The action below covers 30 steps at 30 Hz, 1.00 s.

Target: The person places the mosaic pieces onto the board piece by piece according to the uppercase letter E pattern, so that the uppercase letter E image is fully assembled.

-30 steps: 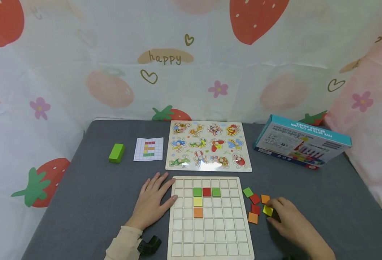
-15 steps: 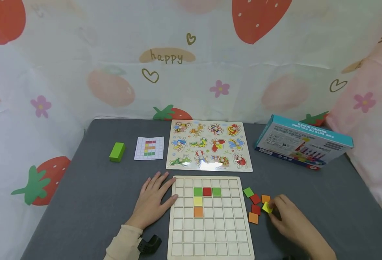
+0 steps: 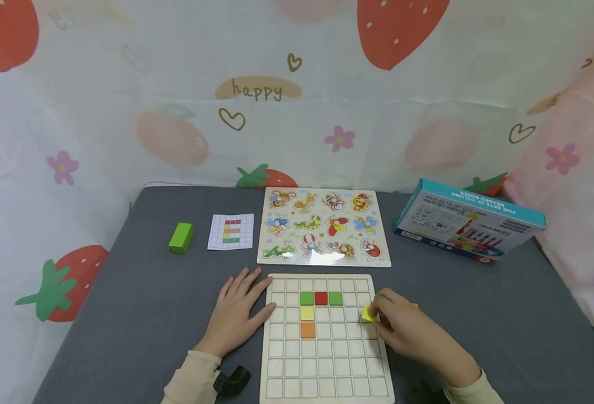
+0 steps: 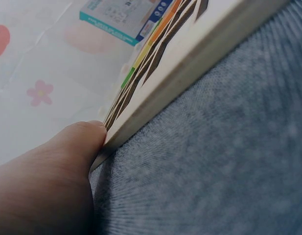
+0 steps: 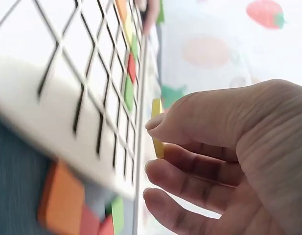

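Note:
My right hand pinches a yellow square tile over the right edge of the pale wooden grid board. In the right wrist view the tile stands edge-on between thumb and fingers. On the board, a green tile, a red tile and another green tile sit in one row; below the first are a yellow tile and an orange tile. My left hand lies flat, fingers spread, its thumb and index finger touching the board's left edge.
Loose tiles, including an orange tile, lie right of the board, mostly hidden by my right hand in the head view. Behind are an insect puzzle board, a pattern card, a green block and a tilted box.
My right hand has lifted the yellow tile from the loose tiles and carried it left over the board's edge. The left hand has stayed in place.

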Tool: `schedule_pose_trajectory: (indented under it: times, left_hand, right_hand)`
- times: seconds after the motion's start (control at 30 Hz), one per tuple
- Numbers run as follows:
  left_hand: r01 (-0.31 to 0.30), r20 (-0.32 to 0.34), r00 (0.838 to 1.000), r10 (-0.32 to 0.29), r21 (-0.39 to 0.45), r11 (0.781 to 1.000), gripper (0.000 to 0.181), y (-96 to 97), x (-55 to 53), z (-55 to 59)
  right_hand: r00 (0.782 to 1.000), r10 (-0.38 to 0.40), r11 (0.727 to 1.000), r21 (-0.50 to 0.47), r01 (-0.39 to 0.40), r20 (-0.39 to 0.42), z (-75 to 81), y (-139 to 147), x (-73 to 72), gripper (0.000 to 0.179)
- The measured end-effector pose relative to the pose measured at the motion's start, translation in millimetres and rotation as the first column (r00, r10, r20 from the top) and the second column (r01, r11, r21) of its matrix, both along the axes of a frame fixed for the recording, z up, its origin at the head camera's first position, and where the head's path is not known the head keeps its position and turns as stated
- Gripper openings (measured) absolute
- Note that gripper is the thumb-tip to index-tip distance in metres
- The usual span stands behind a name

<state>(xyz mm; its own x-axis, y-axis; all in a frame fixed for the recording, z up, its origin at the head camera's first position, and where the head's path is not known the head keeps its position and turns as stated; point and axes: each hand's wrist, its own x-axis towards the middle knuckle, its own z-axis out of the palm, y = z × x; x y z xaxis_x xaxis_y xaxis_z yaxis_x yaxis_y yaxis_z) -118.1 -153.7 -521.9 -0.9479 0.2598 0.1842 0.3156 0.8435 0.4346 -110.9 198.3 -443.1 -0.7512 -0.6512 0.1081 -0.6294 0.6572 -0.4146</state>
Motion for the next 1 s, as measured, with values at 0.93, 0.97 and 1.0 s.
schedule_pose_trajectory:
  times: [0.93,0.97,1.0]
  left_hand:
    - [0.002,0.002,1.0,-0.002,0.014,1.0,0.058,0.4,1.6,3.6]
    - [0.002,0.002,1.0,-0.002,0.013,1.0,0.058,0.6,1.6,3.6]
    - [0.002,0.002,1.0,-0.002,0.013,1.0,0.058,0.5,1.6,3.4]
  right_hand:
    - [0.975,0.205,0.975,0.106,-0.196,-0.083,-26.2,-66,-0.3,0.007]
    - [0.975,0.206,0.975,0.102,-0.196,-0.089,-26.1,-66,-0.1,0.007]
    - [0.974,0.206,0.975,0.099,-0.197,-0.095,-26.1,-66,0.1,0.008]
